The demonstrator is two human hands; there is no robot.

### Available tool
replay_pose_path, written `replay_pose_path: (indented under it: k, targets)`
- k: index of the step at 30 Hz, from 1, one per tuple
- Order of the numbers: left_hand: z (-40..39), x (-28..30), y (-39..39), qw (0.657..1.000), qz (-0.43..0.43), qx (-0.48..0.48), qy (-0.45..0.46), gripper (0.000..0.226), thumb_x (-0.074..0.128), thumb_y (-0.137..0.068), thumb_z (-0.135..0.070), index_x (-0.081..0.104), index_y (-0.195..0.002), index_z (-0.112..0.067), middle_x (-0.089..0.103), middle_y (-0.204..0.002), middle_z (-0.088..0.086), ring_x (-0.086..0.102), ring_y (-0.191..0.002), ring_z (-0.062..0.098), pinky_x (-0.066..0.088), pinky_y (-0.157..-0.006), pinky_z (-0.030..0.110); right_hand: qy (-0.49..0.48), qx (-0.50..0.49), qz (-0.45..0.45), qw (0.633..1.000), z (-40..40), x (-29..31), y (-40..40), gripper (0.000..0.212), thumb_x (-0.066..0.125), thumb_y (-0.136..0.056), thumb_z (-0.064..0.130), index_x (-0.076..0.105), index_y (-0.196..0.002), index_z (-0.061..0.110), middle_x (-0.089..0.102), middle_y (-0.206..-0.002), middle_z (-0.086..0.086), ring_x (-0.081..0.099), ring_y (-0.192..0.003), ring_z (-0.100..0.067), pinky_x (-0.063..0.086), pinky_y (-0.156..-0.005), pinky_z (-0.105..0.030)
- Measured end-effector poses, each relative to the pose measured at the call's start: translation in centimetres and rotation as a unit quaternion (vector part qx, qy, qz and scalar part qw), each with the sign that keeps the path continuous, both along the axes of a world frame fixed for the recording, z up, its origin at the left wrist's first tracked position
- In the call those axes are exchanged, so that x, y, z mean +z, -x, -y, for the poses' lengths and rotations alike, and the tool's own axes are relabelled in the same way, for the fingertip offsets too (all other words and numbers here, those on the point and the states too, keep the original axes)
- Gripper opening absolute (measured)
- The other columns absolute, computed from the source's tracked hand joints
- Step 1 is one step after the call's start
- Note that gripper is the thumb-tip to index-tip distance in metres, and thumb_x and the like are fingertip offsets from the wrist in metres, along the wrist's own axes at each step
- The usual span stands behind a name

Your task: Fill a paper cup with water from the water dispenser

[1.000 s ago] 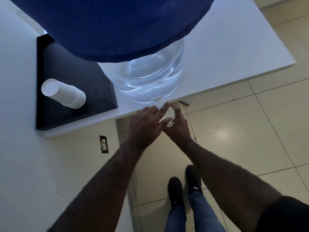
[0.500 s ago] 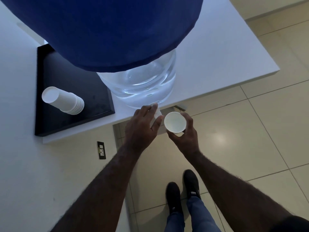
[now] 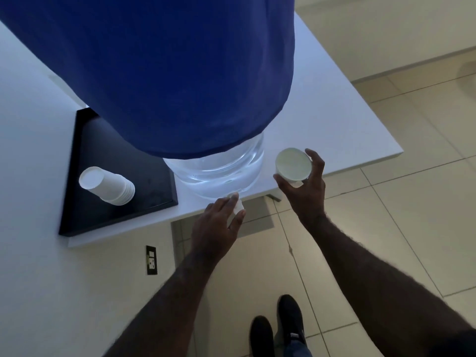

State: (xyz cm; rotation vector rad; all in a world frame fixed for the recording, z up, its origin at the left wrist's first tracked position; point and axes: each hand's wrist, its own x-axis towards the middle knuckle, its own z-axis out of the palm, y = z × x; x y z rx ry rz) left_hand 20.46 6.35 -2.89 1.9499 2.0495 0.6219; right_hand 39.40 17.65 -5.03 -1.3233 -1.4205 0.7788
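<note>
No text, label, brand, number or sign can be read on anything here.

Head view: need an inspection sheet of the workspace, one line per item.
Surface: white table, with the water dispenser bottle under a blue cover near its front edge.
Job's things: paper cup held upright to the right of the bottle, off the tap; whether it holds water cannot be told.
Clutter: stack of paper cups lying on a black tray.
Grippers: right hand grips the cup; left hand has fingers at the tap.
Cables: nothing seen.
Surroundings: tiled floor, wall outlet, the person's dark shoes.
</note>
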Motion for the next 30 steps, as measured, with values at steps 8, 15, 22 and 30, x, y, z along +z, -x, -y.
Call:
replay_pose_path:
  k: [8,15,22,30]
  targets:
    - [0.0,-0.3,-0.1,1.0,0.003,0.016,0.005,0.051,0.048,-0.097,-0.042,0.052,-0.141,-0.015,0.065,-0.13,0.005,0.062,-0.114,0.023,0.057,-0.087,0.041,0.014,0.013,0.039,0.999,-5.4,-1.0,1.8,0.082,0.085,-0.072,0.033,0.033,-0.135,0.025,0.05,-0.123,0.01,0.053,-0.105,-0.012,0.055,-0.092,-0.039]
    - [0.0,-0.5,0.0,1.0,-0.006,0.017,0.008,0.05,0.05,-0.098,-0.043,0.052,-0.14,-0.016,0.066,-0.129,0.004,0.062,-0.114,0.022,0.057,-0.085,0.039,0.06,0.039,0.074,0.995,-6.6,-2.8,2.3,0.078,0.082,-0.072,0.034,0.031,-0.131,0.029,0.049,-0.115,0.01,0.054,-0.1,-0.017,0.055,-0.091,-0.047]
    - [-0.1,0.2,-0.2,0.999,-0.015,0.025,0.021,0.048,0.051,-0.099,-0.039,0.051,-0.141,-0.017,0.064,-0.132,0.004,0.06,-0.117,0.025,0.054,-0.089,0.04,0.088,0.056,0.091,0.99,-6.1,-2.9,1.4,0.096,0.084,-0.069,0.042,0.023,-0.14,0.023,0.056,-0.125,-0.004,0.058,-0.109,-0.023,0.054,-0.096,-0.046]
    - [0.7,1.1,-0.6,0.998,-0.024,0.03,0.059,0.053,0.043,-0.102,-0.042,0.037,-0.15,-0.021,0.065,-0.131,0.009,0.062,-0.113,0.029,0.055,-0.086,0.045,0.014,0.019,0.203,0.979,-0.4,-2.4,-0.6,0.082,0.081,-0.075,0.032,0.039,-0.14,0.004,0.057,-0.133,-0.016,0.054,-0.12,-0.035,0.037,-0.11,-0.051]
